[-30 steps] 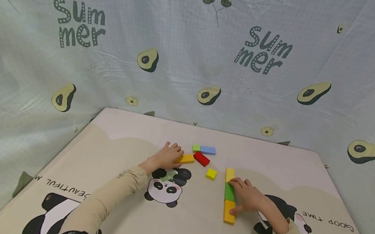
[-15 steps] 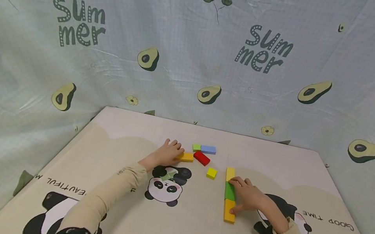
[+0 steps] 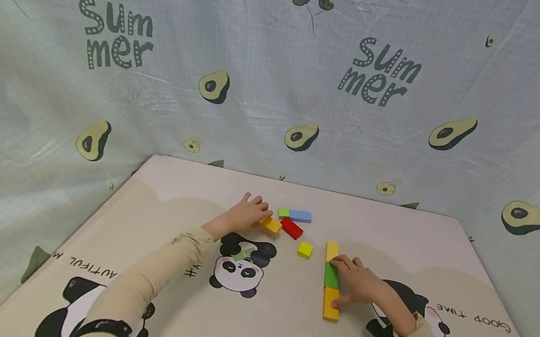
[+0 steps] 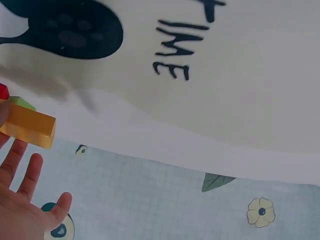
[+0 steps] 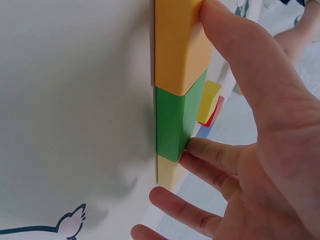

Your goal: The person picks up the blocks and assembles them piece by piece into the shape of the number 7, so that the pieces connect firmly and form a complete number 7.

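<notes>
Mid-frame, an orange block (image 3: 272,226) is pinched by the left hand (image 3: 244,215); right of centre, a block row (image 3: 330,278) is seemingly steadied — fingers apart — by the right hand (image 3: 359,281).

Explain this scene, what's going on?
The person's left hand grips an orange block by one end. The right hand rests against a straight yellow-green-orange row of blocks. Between the hands lie a red block and a yellow cube, both untouched. Just beyond the red one, a light green block and a blue block sit end to end.
</notes>
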Available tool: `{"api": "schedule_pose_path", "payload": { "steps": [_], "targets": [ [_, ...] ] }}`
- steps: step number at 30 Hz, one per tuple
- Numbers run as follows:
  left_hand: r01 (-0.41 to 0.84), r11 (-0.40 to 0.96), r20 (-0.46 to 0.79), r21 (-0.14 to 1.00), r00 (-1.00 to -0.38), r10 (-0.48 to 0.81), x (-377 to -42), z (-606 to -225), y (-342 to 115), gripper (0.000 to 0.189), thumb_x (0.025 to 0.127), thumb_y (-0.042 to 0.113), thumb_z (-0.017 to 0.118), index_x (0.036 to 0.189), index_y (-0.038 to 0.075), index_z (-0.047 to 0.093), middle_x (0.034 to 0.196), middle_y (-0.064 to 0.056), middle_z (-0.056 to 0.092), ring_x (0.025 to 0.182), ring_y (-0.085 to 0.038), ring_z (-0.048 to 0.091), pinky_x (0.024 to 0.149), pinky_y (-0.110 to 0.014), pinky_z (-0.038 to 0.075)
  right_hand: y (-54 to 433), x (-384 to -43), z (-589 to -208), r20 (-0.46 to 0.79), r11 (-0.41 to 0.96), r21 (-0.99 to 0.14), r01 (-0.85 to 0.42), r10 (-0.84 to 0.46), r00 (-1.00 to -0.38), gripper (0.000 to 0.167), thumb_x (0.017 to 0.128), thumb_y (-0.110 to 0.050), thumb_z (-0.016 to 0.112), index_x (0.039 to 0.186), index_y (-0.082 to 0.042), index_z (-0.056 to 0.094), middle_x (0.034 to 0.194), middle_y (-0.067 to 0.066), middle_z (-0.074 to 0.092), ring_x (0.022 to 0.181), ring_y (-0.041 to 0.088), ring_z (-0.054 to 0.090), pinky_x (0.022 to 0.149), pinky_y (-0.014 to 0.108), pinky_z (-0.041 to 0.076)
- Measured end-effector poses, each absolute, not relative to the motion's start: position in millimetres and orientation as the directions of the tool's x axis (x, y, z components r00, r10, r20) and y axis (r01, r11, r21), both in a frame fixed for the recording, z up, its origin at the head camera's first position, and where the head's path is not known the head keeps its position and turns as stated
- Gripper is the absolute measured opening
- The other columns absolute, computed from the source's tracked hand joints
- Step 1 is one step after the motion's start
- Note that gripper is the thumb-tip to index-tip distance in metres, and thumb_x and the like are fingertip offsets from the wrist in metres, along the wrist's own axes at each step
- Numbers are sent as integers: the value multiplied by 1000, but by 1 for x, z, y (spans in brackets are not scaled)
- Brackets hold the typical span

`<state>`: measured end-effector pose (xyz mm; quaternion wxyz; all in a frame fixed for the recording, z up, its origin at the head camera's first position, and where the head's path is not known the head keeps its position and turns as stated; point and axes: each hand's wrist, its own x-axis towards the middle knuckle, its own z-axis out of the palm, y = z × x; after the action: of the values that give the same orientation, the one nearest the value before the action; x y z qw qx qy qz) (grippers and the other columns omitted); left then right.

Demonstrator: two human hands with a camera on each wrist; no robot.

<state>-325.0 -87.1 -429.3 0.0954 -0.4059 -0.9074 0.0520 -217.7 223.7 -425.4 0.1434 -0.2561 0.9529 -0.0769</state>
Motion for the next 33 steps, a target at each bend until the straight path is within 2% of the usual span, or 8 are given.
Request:
{"api": "schedule_pose_path", "payload": {
  "steps": [7,21,28,33],
  "targets": [
    [744,641,124,-189,-630,767,-329,-419,-71,27,85,16,58,112,19,58,110,-2,58,101,-20,44,92,-48,34,226,-217,-425,-232,857,-227,-463,-509,-829,90,61,-46,76,129,-1,38,131,14,35,105,29,39,81,50,44],
    [757,595,59,-268,-604,795,-334,-408,-8,40,83,9,60,118,29,55,118,5,56,108,-17,43,100,-51,29,227,-217,-426,-234,864,-211,-458,-499,-834,90,61,-46,76,130,-2,38,132,13,35,104,28,39,79,45,45],
    [752,557,60,-352,-576,815,-334,-410,20,36,87,13,55,118,31,55,117,9,56,109,-15,42,99,-50,31,224,-217,-424,-259,875,-208,-437,-480,-838,89,62,-47,75,131,-5,38,133,11,35,105,27,39,81,46,45],
    [752,558,53,-351,-579,813,-338,-415,33,34,91,12,49,118,31,56,117,9,58,108,-15,45,99,-50,32,224,-215,-420,-249,863,-202,-462,-502,-828,89,62,-45,76,130,-2,37,133,14,36,105,30,39,79,46,46]
  ]
}}
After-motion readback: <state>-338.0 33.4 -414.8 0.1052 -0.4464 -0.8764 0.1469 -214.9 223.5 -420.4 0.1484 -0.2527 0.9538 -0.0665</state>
